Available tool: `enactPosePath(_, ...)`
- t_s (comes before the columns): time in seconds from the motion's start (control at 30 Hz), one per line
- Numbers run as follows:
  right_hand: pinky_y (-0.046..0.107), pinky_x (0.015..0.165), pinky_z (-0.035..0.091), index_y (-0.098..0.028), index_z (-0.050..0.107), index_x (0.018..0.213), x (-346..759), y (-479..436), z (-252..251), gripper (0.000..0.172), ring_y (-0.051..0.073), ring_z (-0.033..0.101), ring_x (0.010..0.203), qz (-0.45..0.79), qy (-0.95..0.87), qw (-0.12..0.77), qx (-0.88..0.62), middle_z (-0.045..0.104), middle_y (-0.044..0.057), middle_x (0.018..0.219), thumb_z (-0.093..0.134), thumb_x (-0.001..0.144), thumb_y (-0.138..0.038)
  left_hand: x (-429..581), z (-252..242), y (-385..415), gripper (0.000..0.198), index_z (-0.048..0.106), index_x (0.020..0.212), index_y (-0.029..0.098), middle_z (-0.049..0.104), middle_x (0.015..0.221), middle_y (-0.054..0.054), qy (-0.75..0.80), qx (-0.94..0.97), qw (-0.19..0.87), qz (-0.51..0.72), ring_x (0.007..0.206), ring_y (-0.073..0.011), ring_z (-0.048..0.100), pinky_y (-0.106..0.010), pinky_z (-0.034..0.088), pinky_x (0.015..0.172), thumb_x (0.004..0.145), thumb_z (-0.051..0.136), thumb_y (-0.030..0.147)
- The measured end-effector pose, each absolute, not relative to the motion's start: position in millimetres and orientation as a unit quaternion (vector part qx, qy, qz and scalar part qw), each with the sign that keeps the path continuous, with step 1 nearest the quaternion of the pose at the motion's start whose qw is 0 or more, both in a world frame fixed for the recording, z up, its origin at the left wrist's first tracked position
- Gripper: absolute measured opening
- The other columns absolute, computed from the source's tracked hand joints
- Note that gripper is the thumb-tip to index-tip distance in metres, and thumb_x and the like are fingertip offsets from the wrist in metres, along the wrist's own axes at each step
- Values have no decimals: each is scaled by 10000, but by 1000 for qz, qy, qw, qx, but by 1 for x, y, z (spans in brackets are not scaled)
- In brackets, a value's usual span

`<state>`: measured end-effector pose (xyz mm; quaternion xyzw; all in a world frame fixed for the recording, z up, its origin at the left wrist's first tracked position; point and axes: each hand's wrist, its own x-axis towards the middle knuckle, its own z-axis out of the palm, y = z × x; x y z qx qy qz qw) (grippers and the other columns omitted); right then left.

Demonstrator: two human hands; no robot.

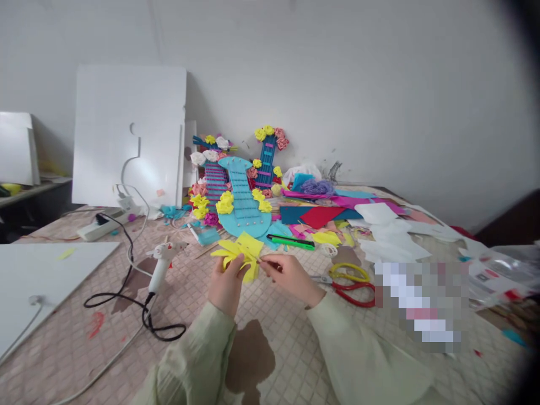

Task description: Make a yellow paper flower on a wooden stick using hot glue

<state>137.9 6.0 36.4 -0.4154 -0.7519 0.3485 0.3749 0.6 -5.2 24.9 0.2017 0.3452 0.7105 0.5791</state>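
Yellow paper pieces point(250, 246), fanned out like petals, are up off the table in front of me. Around their lower left side, my left hand point(228, 281) is closed and holds them. At their right edge my right hand point(291, 274) pinches something thin, perhaps a small stick; its tip lies against the paper and I cannot make it out fully. Just beyond the paper stands a light blue guitar-shaped board point(241, 194) with yellow paper flowers. To the right of my right hand lie scissors point(352, 281) with one yellow and one red handle loop.
A white glue gun point(161, 267) with a black cord stands at the left, near a power strip point(103, 225). Behind are two more flower-trimmed paper boards. A green utility knife point(291, 241), coloured paper sheets point(323, 216) and white paper point(390, 236) lie to the right.
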Motion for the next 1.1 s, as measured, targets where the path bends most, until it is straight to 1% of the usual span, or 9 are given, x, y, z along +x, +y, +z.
enactPosePath(0.2,223,512,360,-143,609,838,178,23,36,277,111,452,546,262,-734,417,-468,568,23,648,419,790,-340,17,37,44,169,476,671,185,567,679,46,322,229,572,719,612,-59,567,-208,451,645,609,633,170)
enactPosePath(0.3,210,481,323,-141,606,788,196,27,37,273,102,418,525,228,-716,439,-492,526,10,600,431,784,-351,24,29,55,137,493,675,182,578,700,31,321,257,591,694,618,-61,571,-196,453,633,632,622,187)
enactPosePath(0.4,195,453,300,-139,591,762,202,28,39,285,86,385,503,286,-686,453,-493,456,-16,560,453,766,-388,30,21,48,150,546,697,162,592,672,1,328,307,625,639,561,-92,566,-204,455,546,596,656,158)
enactPosePath(0.57,169,413,276,-158,561,907,197,23,40,336,38,336,470,443,-638,433,-457,474,-11,723,574,673,-399,32,23,23,195,619,722,134,590,611,-21,346,491,653,461,504,-113,537,-202,435,479,541,686,108)
enactPosePath(0.73,177,383,205,-166,565,823,192,18,35,287,19,251,432,481,-633,430,-427,479,-16,740,637,619,-355,30,26,15,272,648,705,136,600,673,-31,363,483,622,498,612,-143,556,-208,453,566,462,700,26)
enactPosePath(0.83,188,399,237,-179,585,773,192,18,35,226,21,288,450,464,-651,450,-397,490,6,873,653,610,-320,28,27,15,304,666,707,140,625,735,-52,372,517,547,543,708,-162,567,-206,436,680,440,699,-3)
enactPosePath(0.93,209,513,349,-180,575,711,193,17,37,174,67,428,589,466,-677,461,-337,497,15,884,674,596,-266,25,29,13,304,680,727,168,639,784,-58,349,602,482,531,802,-189,560,-239,395,785,473,682,1)
enactPosePath(1.03,240,650,376,-168,541,648,193,15,39,184,112,468,753,464,-702,457,-289,491,10,835,702,562,-194,23,30,12,302,686,707,174,644,778,-68,340,614,502,505,780,-204,565,-263,393,774,454,691,9)
enactPosePath(1.1,207,568,352,-170,539,673,193,13,38,214,76,443,651,471,-706,446,-284,479,-6,806,711,546,-166,22,28,12,298,686,687,172,648,757,-74,339,616,517,488,745,-207,571,-266,404,742,435,700,15)
